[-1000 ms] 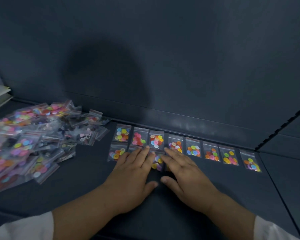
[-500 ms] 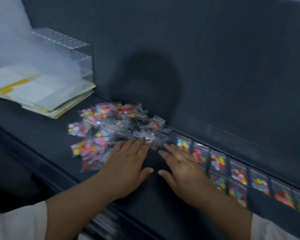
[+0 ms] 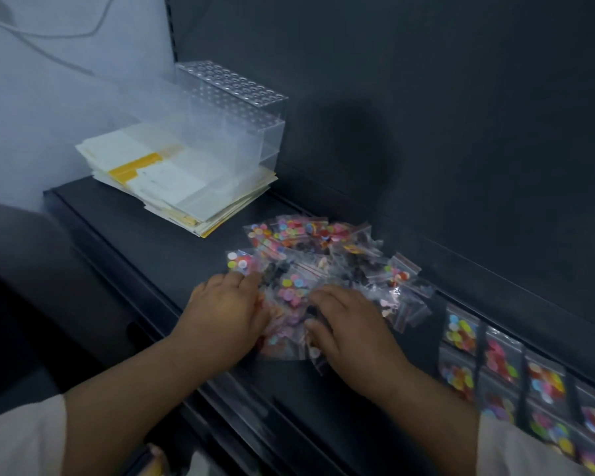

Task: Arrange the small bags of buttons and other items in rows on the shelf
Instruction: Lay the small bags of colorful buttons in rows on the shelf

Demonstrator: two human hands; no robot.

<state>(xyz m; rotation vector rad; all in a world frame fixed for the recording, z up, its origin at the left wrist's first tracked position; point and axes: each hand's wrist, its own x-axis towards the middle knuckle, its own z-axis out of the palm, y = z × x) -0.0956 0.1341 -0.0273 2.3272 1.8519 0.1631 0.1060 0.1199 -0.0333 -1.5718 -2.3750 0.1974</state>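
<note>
Head view: left hand [image 3: 225, 316], right hand [image 3: 352, 329] flat on bag pile [image 3: 318, 266], fingers seemingly spread; careless sweep risks scattering rows [image 3: 505, 369] beside pile.

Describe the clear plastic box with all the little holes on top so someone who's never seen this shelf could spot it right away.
Start at the far left end of the dark shelf, where a stack of white and yellow papers lies. The clear plastic box stands at the back of that stack against the dark wall. Unlike the loose pile of button bags nearby, it is rigid, see-through and has a top dotted with round holes.
</note>
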